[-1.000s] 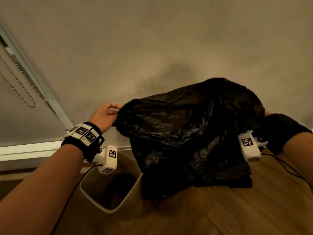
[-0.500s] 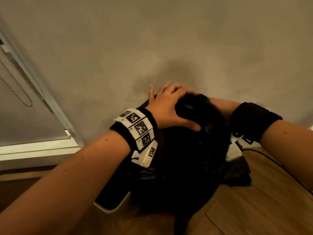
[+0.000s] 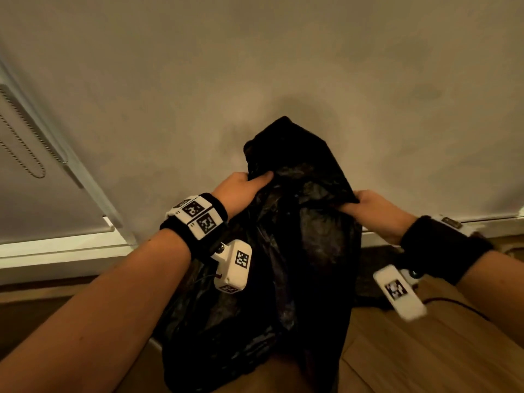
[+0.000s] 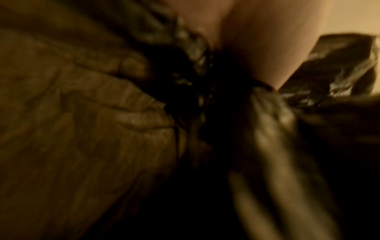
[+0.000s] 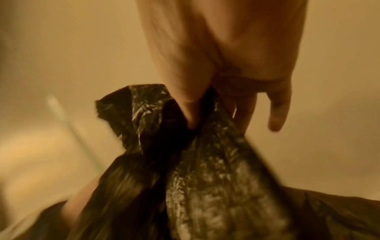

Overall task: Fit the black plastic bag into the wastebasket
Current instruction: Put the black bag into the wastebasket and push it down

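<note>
The black plastic bag (image 3: 295,251) hangs bunched between both hands in front of the wall, one corner sticking up above them. My left hand (image 3: 241,188) grips its upper left edge, thumb lying over the plastic. On the other side my right hand (image 3: 365,205) pinches the upper right edge; in the right wrist view its thumb and fingers (image 5: 207,104) clamp a fold of the bag (image 5: 205,178). The left wrist view is dark and blurred, filled with crumpled bag (image 4: 308,81). The wastebasket is hidden under the bag except for a pale sliver of rim (image 3: 154,342).
A plain wall (image 3: 283,66) rises just behind the bag, with a white baseboard (image 3: 56,248) along its foot. A window frame with a bead chain (image 3: 25,143) is at the left. Wooden floor (image 3: 425,350) lies at the right, crossed by a thin cable (image 3: 453,303).
A second ago the bag was spread wide beside the visible wastebasket. Both hands then came together at its top, and now they hold it bunched, apart, over the basket.
</note>
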Demonstrator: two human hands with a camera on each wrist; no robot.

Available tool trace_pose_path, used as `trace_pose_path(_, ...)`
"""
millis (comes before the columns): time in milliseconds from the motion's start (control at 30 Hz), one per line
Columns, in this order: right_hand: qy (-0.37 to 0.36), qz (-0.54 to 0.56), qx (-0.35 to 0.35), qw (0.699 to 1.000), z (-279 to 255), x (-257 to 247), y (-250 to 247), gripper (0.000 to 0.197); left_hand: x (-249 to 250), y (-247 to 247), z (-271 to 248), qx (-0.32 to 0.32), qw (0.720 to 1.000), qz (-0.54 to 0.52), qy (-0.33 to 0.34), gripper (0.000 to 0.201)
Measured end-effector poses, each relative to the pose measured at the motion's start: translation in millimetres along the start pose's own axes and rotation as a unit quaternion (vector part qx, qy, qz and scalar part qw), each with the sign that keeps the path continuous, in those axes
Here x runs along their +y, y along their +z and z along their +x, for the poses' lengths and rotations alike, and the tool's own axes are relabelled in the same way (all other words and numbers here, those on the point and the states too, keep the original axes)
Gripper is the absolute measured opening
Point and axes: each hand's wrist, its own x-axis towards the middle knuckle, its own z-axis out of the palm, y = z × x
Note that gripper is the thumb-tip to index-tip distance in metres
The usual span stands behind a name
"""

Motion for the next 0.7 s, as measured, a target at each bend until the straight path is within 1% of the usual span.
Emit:
trace_pose_path(33, 0.009, -0.016, 0.049, 0.999, 9, 0, -5, 0.019, -2, 1, 1, -0.006, 1.0, -0.017, -0.021, 0.068)
trace_pose_path(67, 0.008, -0.05, 0.088, 0.995, 17, 1, -10, 0.02, -6, 2, 2, -0.006, 0.998, -0.04, -0.043, 0.074)
trace_pose_path(100, -0.002, -0.104, 0.121, 0.987, 23, 1, -16, 0.027, -8, 3, 3, -0.001, 0.995, -0.075, -0.061, 0.073)
trace_pose_path(167, -0.057, -0.222, 0.201, 0.952, 26, -4, -15, 0.045, -11, 7, 3, 0.012, 0.982, -0.166, -0.093, 0.057)
trace_pose_path(200, -0.097, -0.234, 0.244, 0.936, 23, -10, -7, 0.047, -12, 10, 4, 0.016, 0.971, -0.212, -0.104, 0.053)
trace_pose_path(233, -0.138, -0.214, 0.268, 0.929, 17, -17, 4, 0.045, -13, 15, 5, 0.014, 0.961, -0.252, -0.112, 0.049)
trace_pose_path(267, -0.156, -0.186, 0.258, 0.935, 11, -25, 17, 0.044, -12, 20, 5, 0.012, 0.952, -0.283, -0.117, 0.046)
trace_pose_path(300, -0.149, -0.163, 0.216, 0.951, 6, -32, 31, 0.046, -10, 25, 6, 0.006, 0.944, -0.309, -0.118, 0.043)
trace_pose_path(333, -0.122, -0.152, 0.16, 0.968, 1, -38, 45, 0.048, -9, 30, 5, -0.002, 0.936, -0.33, -0.119, 0.041)
trace_pose_path(367, -0.091, -0.152, 0.106, 0.978, 0, -40, 56, 0.05, -7, 35, 4, -0.013, 0.93, -0.346, -0.12, 0.041)
trace_pose_path(400, -0.074, -0.156, 0.073, 0.982, 3, -38, 64, 0.049, -6, 38, 2, -0.028, 0.929, -0.349, -0.122, 0.042)
trace_pose_path(467, -0.07, -0.128, 0.059, 0.988, 8, -33, 67, 0.04, -9, 41, -2, -0.058, 0.935, -0.333, -0.11, 0.047)
trace_pose_path(533, -0.06, -0.055, 0.032, 0.996, 10, -27, 60, 0.033, -21, 39, -5, -0.078, 0.947, -0.297, -0.093, 0.057)
trace_pose_path(600, -0.027, 0.05, -0.025, 0.998, 10, -21, 51, 0.027, -36, 33, -6, -0.099, 0.952, -0.276, -0.092, 0.073)
trace_pose_path(633, -0.006, 0.11, -0.048, 0.993, 9, -20, 47, 0.025, -41, 30, -8, -0.107, 0.952, -0.269, -0.095, 0.079)
trace_pose_path(667, 0.019, 0.174, -0.056, 0.983, 10, -19, 41, 0.022, -47, 27, -10, -0.109, 0.954, -0.262, -0.1, 0.081)
trace_pose_path(700, 0.05, 0.226, -0.046, 0.972, 12, -18, 34, 0.022, -53, 24, -12, -0.11, 0.953, -0.26, -0.107, 0.081)
